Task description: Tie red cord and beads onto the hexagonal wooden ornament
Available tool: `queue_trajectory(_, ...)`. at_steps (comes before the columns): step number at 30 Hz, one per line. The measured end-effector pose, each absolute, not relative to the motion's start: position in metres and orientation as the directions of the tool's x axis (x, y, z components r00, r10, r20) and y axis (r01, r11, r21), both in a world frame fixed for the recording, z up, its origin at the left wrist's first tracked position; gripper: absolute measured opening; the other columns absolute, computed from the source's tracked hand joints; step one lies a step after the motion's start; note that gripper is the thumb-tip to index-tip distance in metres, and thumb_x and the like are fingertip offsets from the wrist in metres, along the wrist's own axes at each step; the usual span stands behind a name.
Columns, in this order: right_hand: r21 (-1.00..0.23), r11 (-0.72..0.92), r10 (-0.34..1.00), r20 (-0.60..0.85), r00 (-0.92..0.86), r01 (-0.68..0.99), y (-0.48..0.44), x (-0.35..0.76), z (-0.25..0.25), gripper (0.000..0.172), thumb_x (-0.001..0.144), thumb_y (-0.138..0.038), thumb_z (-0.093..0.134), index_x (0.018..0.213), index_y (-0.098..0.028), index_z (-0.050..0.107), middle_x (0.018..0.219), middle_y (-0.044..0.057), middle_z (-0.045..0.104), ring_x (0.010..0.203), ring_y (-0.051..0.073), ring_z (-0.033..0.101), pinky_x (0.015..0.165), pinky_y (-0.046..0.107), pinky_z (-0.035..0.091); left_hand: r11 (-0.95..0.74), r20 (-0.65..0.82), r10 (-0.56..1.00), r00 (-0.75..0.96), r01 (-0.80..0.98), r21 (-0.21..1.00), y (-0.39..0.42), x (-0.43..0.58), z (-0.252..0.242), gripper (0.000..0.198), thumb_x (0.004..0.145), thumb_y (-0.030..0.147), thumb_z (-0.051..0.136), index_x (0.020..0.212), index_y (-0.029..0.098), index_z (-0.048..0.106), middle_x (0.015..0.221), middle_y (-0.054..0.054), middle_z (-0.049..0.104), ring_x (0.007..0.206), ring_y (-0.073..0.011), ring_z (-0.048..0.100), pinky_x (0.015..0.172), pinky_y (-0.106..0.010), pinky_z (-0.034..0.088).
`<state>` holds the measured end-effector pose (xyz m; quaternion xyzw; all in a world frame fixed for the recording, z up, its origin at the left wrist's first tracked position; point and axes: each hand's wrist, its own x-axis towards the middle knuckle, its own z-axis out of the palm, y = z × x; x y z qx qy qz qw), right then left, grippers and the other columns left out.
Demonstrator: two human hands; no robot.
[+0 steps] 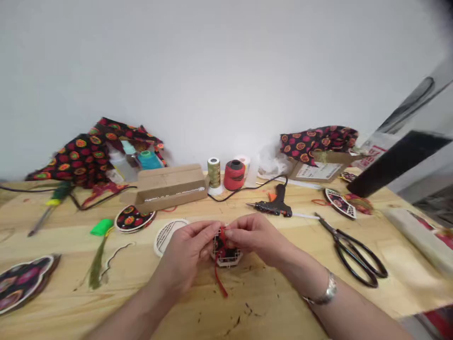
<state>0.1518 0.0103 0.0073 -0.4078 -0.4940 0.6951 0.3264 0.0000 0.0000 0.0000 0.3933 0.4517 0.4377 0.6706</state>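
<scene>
Near the front middle of the table, both hands meet over a small ornament (229,256) with a pale lattice frame and dark patterned fabric inside. My left hand (187,248) grips its left edge between thumb and fingers. With closed fingertips, my right hand (253,235) pinches a red cord (220,279) at the ornament's upper part. The cord's loose end hangs over the lower edge towards me. My fingers cover the top and sides of the frame. Just left of my left hand lies a round pale lattice piece (168,235).
A black glue gun (275,207) and black-handled scissors (354,255) lie at right. Behind stand an open cardboard box (171,196), a gold thread spool (213,174) and a red spool (234,175). At left are a screwdriver (53,203), green tassel (97,264) and fabric-covered pieces (134,219).
</scene>
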Motion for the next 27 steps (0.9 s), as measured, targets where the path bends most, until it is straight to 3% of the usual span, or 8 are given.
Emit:
queue_trajectory(19,-0.958,-0.286,0.886,-0.252,-0.389,-0.033,0.0089,0.1522,0.0097,0.025,0.066,-0.034,0.066,0.057,-0.011,0.060,0.048,-0.004,0.050,0.040,0.003,0.034,0.039,0.018,0.023,0.310,-0.283,0.949,0.139,-0.248,0.918,-0.0040,-0.0032,0.0019,0.011,0.068,0.023,0.067,0.071,0.013,0.068,0.045,0.005,0.049,0.041,-0.0024,0.030,0.038,-0.015,0.019)
queue_trajectory(27,-0.972,-0.236,0.914,-0.224,-0.337,0.007,0.0101,0.1530,0.0062,0.025,0.065,-0.035,0.066,0.060,-0.011,0.061,0.051,-0.002,0.052,0.043,0.005,0.039,0.042,0.018,0.029,0.320,-0.292,0.945,0.147,-0.230,0.919,-0.0052,-0.0025,0.0041,0.010,0.066,0.023,0.068,0.069,0.013,0.069,0.041,0.007,0.043,0.040,-0.0025,0.028,0.038,-0.015,0.019)
